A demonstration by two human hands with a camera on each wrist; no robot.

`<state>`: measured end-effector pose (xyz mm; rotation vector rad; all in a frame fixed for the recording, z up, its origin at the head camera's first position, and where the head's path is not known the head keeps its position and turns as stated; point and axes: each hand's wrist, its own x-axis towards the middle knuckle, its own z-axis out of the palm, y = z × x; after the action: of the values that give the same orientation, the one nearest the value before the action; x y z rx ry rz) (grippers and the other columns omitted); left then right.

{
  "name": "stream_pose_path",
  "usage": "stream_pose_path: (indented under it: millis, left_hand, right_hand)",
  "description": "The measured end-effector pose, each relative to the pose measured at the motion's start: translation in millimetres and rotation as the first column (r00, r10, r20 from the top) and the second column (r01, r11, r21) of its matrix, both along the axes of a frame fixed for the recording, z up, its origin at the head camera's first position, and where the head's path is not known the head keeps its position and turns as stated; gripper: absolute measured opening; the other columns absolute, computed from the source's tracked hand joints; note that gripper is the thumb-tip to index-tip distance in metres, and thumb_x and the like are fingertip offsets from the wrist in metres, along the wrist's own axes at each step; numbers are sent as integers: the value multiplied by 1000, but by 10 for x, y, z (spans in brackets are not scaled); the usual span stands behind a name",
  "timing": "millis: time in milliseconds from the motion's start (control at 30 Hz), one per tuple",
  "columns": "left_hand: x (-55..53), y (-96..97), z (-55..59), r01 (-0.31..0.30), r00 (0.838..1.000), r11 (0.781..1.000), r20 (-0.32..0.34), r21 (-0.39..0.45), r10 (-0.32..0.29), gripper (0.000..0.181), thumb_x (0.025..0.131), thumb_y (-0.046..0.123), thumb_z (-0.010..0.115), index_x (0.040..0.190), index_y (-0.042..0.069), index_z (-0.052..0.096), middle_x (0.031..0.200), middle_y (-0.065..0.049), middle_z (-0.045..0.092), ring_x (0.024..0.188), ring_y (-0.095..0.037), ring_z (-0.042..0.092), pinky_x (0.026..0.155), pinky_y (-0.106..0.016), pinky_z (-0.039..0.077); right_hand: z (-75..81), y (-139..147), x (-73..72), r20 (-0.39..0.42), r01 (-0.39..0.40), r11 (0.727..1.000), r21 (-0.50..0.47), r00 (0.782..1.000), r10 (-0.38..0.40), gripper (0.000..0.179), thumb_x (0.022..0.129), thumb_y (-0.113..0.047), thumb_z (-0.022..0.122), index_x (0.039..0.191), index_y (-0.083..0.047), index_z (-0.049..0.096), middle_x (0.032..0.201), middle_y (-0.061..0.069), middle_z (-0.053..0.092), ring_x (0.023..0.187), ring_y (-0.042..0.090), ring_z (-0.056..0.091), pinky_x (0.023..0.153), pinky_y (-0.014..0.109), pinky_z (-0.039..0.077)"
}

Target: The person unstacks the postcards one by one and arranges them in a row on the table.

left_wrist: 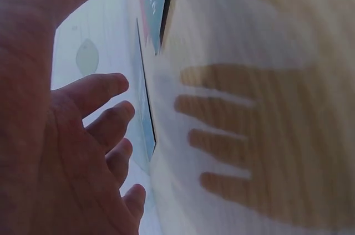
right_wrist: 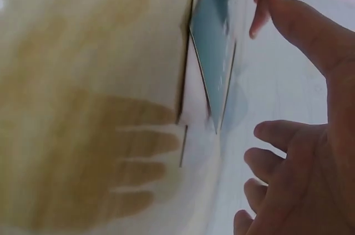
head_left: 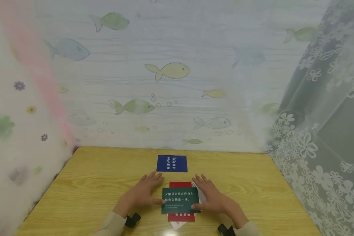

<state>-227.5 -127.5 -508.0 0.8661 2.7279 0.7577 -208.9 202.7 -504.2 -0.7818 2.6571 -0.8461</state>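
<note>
In the head view a green card (head_left: pixel 181 194) with white print lies on top of a small pile. A red card (head_left: pixel 181 217) pokes out beneath it at the far and near sides, and corners of a white card (head_left: pixel 177 225) show below that. My left hand (head_left: pixel 144 191) is on the pile's left with fingers spread, its thumb overlapping the green card's left edge. Mirroring it on the right, my right hand (head_left: pixel 210 195) has its thumb tip over the card's lower right part. Both wrist views show straight, loosely parted fingers raised above the table, casting shadows on it.
Beyond the pile, a blue card (head_left: pixel 172 163) with white characters lies on the yellow wood-grain table (head_left: pixel 106 170). A fish-patterned curtain (head_left: pixel 177 98) hangs along the far edge. Flowered lace (head_left: pixel 312 164) drapes down the right side. Each wrist wears a black strap.
</note>
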Motion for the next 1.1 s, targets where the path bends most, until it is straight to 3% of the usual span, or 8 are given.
stream_pose_path:
  millis: [233,400,700,1100]
  left_hand:
    - [175,5,-33,-6,1000,999,28,-37,7,99,80,64,74,156,11,42,166,-10,30,156,-39,17,126,-61,14]
    - [241,12,-53,-5,999,999,47,-45,7,105,75,67,76,156,10,41,166,-11,31,156,-39,18,126,-61,14]
    - [270,15,-40,-7,997,999,76,-35,9,109,74,69,77,158,10,38,167,-9,30,156,-38,17,126,-60,16]
    - [273,23,-19,3,998,999,56,-51,0,107,75,68,77,157,10,39,166,-10,30,156,-38,18,125,-61,18]
  right_hand:
    - [-40,30,132,-16,-2,999,44,1000,2,114,76,-55,82,160,-1,27,167,20,22,155,46,9,122,69,13]
    - [-46,67,192,-42,-1,999,36,999,2,117,73,-53,85,158,3,28,166,22,25,154,49,11,121,70,14]
    - [-97,133,181,-4,20,998,55,1000,-20,118,72,-55,85,160,-4,26,168,15,23,156,43,9,123,66,11]
    - [-69,131,156,-11,-12,999,40,1000,13,114,72,-47,90,158,-1,31,167,21,23,154,48,9,123,67,11]
